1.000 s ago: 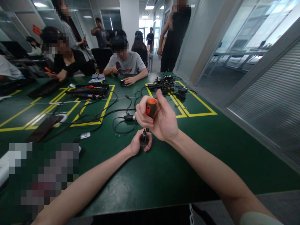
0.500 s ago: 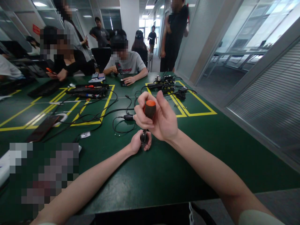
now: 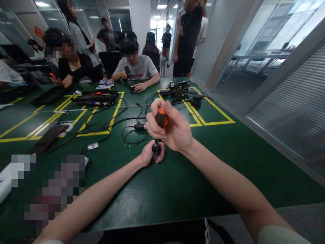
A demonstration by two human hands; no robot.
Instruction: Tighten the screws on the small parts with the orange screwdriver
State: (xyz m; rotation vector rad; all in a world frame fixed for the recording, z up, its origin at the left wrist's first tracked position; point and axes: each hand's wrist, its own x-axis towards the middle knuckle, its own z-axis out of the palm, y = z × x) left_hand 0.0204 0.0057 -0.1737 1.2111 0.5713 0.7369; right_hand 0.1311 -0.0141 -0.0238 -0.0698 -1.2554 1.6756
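My right hand (image 3: 175, 127) is closed around the dark and orange handle of a screwdriver (image 3: 161, 118), thumb against the handle's side. Its thin shaft points down at a small black cylindrical part (image 3: 156, 148). Around that part my left hand (image 3: 149, 154) is wrapped, low over the green table (image 3: 142, 196). Whether the screwdriver's tip sits inside the part I cannot tell; the part's lower end is hidden by my fingers. Just beyond my hands lies a black cable with a small inline module (image 3: 139, 127).
Black cables and adapters (image 3: 177, 92) lie in a heap behind my right hand. Tools fill a black tray (image 3: 96, 96) at the back left. A dark phone-like slab (image 3: 47, 139) is on the left. Across the table a seated person (image 3: 137, 67) holds a black power tool (image 3: 128, 72).
My right thumb has moved left and closed onto the screwdriver handle, which now shows more orange on its side. My left hand holds the black part in the same place.
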